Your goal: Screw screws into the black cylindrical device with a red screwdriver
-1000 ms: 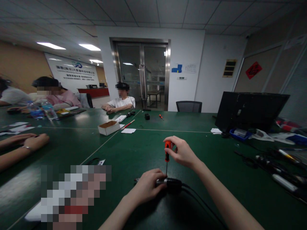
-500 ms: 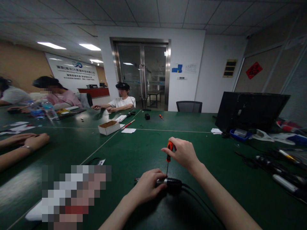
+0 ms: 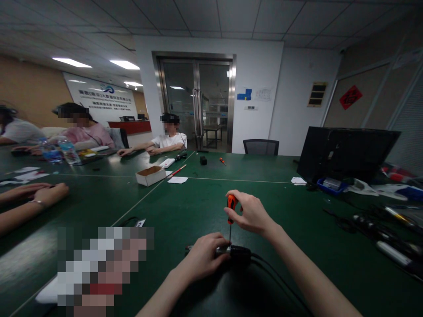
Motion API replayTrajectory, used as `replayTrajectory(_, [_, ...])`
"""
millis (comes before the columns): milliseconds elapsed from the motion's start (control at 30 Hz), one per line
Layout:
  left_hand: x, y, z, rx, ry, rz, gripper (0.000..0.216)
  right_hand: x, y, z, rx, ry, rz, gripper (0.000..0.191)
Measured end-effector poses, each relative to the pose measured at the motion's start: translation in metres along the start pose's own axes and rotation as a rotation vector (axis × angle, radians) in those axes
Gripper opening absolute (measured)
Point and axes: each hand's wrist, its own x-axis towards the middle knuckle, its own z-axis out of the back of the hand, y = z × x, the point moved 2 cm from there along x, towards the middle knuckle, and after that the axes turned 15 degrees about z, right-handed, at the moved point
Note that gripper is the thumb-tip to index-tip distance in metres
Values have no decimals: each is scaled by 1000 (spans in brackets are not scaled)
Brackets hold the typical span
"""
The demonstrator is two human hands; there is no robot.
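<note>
My right hand (image 3: pixel 253 213) is closed round the orange and black handle of a screwdriver (image 3: pixel 231 203). The screwdriver stands nearly upright, its thin shaft pointing down at a black corded tool (image 3: pixel 240 253) with a silver section. Where exactly the tip meets the tool is too small to make out. My left hand (image 3: pixel 206 255) wraps over the left part of this corded tool and keeps it low over the green table (image 3: pixel 185 211). Most of that part is hidden under my fingers, with a dark end showing beyond them. A black cord runs from the tool toward the lower right.
A white open box (image 3: pixel 150 177), papers (image 3: pixel 177 180) and a second orange screwdriver (image 3: pixel 222 161) lie farther off. At right stand a monitor (image 3: pixel 346 154), a blue tray (image 3: pixel 331 186) and several dark corded tools (image 3: pixel 380 229). A co-worker's hands (image 3: pixel 49 193) rest at left.
My right fingers have shifted round the screwdriver handle, and its top leans slightly more to the left. My left hand and the corded tool look unmoved. A far co-worker's arm has moved left.
</note>
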Motion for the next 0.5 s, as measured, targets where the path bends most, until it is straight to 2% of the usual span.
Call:
replayTrajectory(167, [1, 0, 0, 17, 2, 12, 25, 0, -1, 0, -38, -37, 19, 21])
replayTrajectory(333, [1, -1, 1, 15, 5, 17, 27, 0, -1, 0, 30, -21, 18, 33])
replayTrajectory(433, [0, -2, 1, 14, 3, 10, 26, 0, -1, 1, 94, -49, 53, 25])
replayTrajectory(500, [0, -2, 1, 10, 1, 10, 26, 1, -1, 0, 156, -44, 58, 11])
